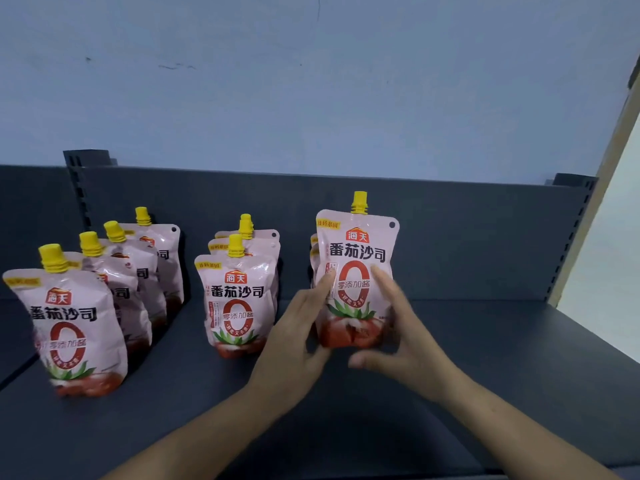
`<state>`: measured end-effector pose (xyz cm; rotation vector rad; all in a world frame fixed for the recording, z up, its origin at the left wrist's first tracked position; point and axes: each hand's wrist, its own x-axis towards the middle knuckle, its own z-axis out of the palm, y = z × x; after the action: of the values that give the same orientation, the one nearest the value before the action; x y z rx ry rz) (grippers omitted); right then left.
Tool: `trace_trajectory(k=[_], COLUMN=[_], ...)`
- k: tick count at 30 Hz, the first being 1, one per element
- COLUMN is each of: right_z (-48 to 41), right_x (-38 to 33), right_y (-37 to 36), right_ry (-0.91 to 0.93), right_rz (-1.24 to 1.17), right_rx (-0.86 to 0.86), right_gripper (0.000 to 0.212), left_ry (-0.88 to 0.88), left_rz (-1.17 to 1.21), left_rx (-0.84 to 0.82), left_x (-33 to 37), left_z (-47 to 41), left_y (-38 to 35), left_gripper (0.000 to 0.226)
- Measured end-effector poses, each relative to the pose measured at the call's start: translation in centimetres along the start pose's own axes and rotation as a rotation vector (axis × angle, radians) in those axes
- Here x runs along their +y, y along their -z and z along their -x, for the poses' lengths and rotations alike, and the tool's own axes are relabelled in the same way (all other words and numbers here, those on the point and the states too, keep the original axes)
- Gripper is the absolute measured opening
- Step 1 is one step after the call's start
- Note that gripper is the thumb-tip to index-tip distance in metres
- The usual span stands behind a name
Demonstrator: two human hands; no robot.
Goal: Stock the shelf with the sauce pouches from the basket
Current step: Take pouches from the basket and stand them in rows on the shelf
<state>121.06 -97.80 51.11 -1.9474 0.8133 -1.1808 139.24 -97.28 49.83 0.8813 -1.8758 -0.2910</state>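
Note:
Pink tomato sauce pouches with yellow caps stand in three rows on the dark grey shelf (491, 362). The right row's front pouch (357, 252) stands upright between my hands, with other pouches just showing behind it. My left hand (294, 336) touches its left edge with straight fingers. My right hand (405, 336) lies against its right front, fingers straight, thumb spread out below the pouch base. The middle row (235, 294) has three pouches. Several more make up the left row (72, 318). The basket is out of view.
The shelf's dark back panel (467, 237) rises behind the rows, with slotted uprights at left (78, 188) and right (575, 223). Bare shelf surface lies to the right of the right row and along the front. A pale blue wall is above.

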Motion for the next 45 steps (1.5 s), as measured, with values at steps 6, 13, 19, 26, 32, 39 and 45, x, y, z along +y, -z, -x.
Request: trace_trajectory(k=[6,13,19,26,32,39,45], right_z=[-0.4,0.1,0.1,0.3,0.3,0.3,-1.1], right_x=[0.7,1.3,0.6,1.3,0.8,0.1,2.5], right_y=[0.4,-0.1,0.0,0.0,0.1,0.3,0.6], right_ry=[0.060,0.027,0.091,0.110,0.087,-0.111,-0.189], right_rz=[0.225,0.302,0.356,0.415,0.615,0.207,0.159], right_rx=[0.008,-0.095,-0.128,-0.113,-0.126,-0.142,0.046], right_gripper=[0.090,0.085,0.066,0.068,0.086,0.116,0.083], left_ry=[0.051,0.129,0.192,0.372,0.525,0.534,0.552], left_rz=[0.003,0.101,0.384,0.524,0.614,0.596,0.468], left_rx=[-0.024,-0.139,-0.104,-0.186,-0.282,-0.305,-0.405], left_x=[0.2,-0.5,0.3,-0.1,1.5,0.0,-2.0], left_z=[0.1,0.5,0.4,0.4,-0.5,-0.9,-1.7], left_y=[0.9,2.3,3.0,3.3,2.9,2.0,-0.4], left_gripper=[0.083,0.079,0.077,0.086,0.070,0.064,0.073])
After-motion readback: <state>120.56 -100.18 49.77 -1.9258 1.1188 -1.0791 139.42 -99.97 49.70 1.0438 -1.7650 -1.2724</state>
